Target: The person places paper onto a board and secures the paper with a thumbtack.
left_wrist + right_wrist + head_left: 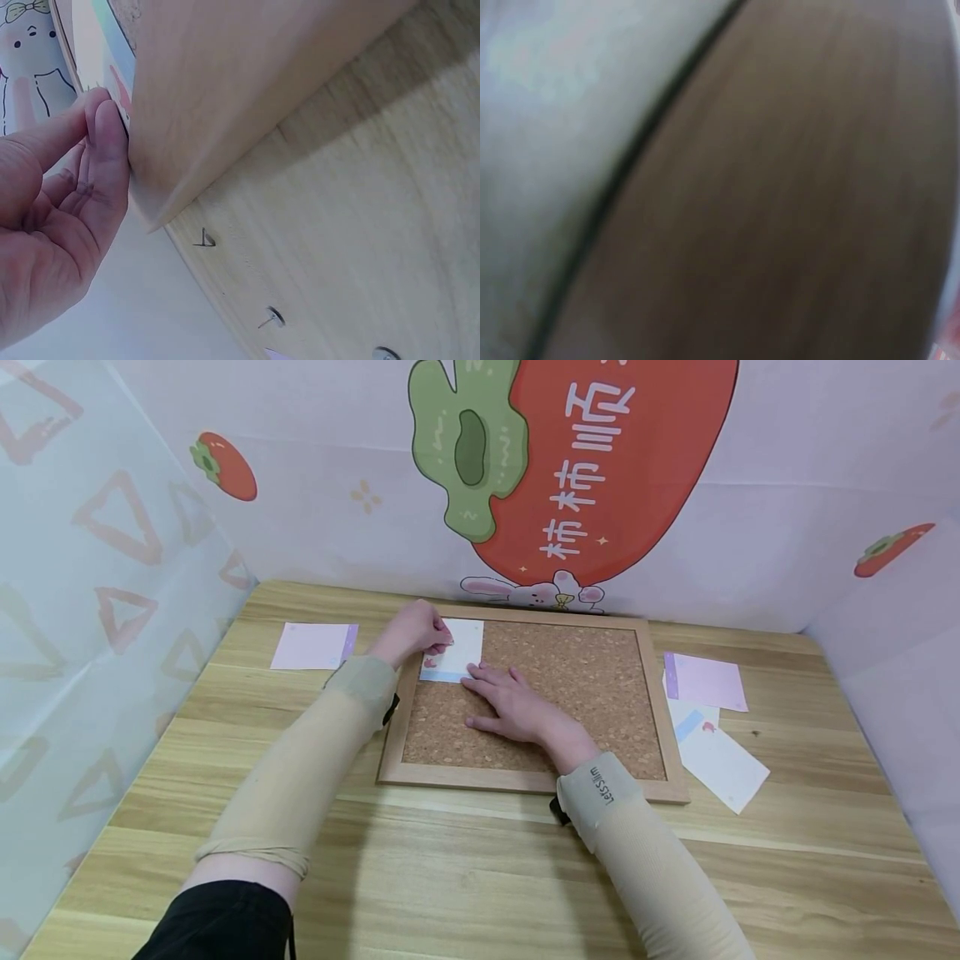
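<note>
A cork board (555, 693) in a wooden frame lies on the table. On its upper left part is a white card (468, 639) with a blue stripe along its lower edge. At the card's left side my left hand (416, 631) pinches what seems a thumbtack, mostly hidden by the fingertips. The left wrist view shows that thumb and finger (110, 131) pressed together close to the card and the frame. My right hand (521, 706) lies spread on the cork, its fingertips at the card's lower right corner. The right wrist view is blurred and shows no hand.
A pink card (311, 646) lies left of the board. Right of it, another pink card (705, 681) overlaps white cards (723, 768). Loose thumbtacks (275, 316) lie on the table beside the board's left edge. A printed cloth (322, 527) stands behind the table.
</note>
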